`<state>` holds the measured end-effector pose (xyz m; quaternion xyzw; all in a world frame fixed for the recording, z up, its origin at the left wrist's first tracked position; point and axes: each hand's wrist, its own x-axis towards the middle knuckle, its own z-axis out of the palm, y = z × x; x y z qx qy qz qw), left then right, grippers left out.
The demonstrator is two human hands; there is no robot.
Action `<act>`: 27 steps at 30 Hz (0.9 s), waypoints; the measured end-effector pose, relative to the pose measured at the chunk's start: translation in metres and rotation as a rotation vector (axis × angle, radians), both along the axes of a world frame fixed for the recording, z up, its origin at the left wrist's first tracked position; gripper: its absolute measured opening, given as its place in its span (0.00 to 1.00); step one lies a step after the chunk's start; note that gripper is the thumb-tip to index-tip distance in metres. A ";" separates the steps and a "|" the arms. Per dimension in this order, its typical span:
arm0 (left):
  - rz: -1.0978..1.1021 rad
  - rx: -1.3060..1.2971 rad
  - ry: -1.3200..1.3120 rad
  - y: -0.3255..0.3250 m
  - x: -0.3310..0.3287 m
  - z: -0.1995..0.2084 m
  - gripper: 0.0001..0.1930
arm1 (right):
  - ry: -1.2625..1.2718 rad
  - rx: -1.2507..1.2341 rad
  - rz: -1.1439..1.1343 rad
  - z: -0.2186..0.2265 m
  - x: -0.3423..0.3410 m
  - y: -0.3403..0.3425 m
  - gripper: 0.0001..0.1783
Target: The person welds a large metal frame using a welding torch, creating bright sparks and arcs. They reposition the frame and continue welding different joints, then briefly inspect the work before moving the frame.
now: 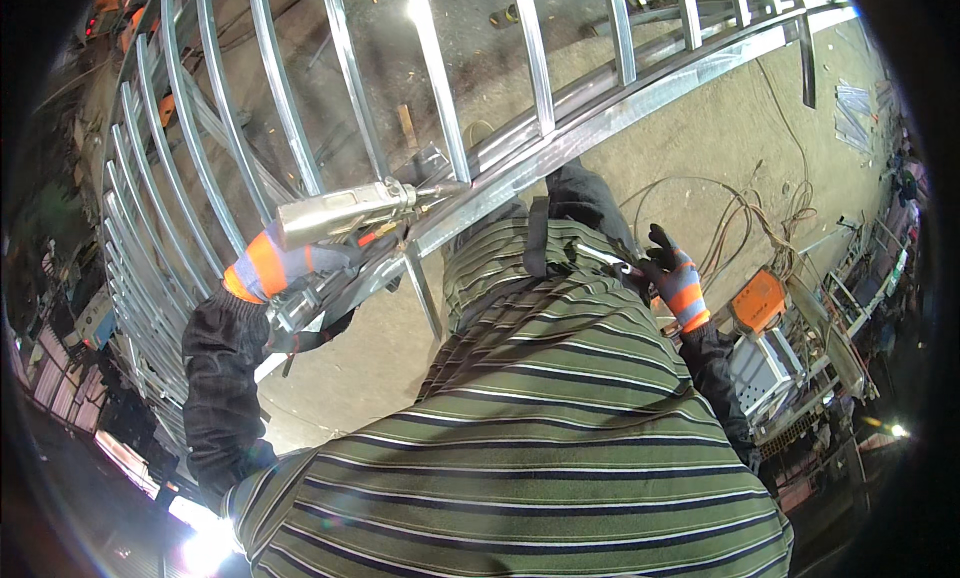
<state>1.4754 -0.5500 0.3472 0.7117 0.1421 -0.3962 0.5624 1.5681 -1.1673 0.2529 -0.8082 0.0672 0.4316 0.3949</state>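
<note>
My left hand (268,268), in a grey and orange glove, is closed at the back of a silver gun-shaped welding tool (340,214). Most of its fingers are hidden. The tool's narrow tip points right and meets the long metal rail (560,148) of a barred frame. Below that hand sits a grey metal fitting (298,304) that I cannot identify. At my right side, by the waist, my gloved right hand (682,286) is closed around the end of a thin, shiny metal piece (602,256). Its kind does not show. A black strap (537,240) hangs beside it.
Metal bars (350,78) of the frame curve across the left and far side. Cables (745,213) lie coiled on the concrete floor (690,143) to the right. Near them stand an orange box (760,300) and a perforated light metal box (762,370).
</note>
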 end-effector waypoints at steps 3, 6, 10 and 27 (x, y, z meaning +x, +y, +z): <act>-0.002 -0.018 -0.010 0.002 -0.001 -0.002 0.35 | 0.037 -0.031 -0.083 -0.011 -0.003 -0.012 0.40; -0.008 -0.035 -0.026 0.003 -0.001 -0.004 0.35 | 0.028 -0.098 -0.092 -0.022 -0.008 -0.028 0.40; -0.015 -0.062 -0.046 0.005 -0.002 -0.008 0.35 | 0.043 -0.116 -0.097 -0.038 -0.014 -0.054 0.40; 0.060 -0.113 0.036 -0.001 0.002 0.000 0.35 | 0.001 -0.150 -0.114 -0.072 -0.064 -0.091 0.32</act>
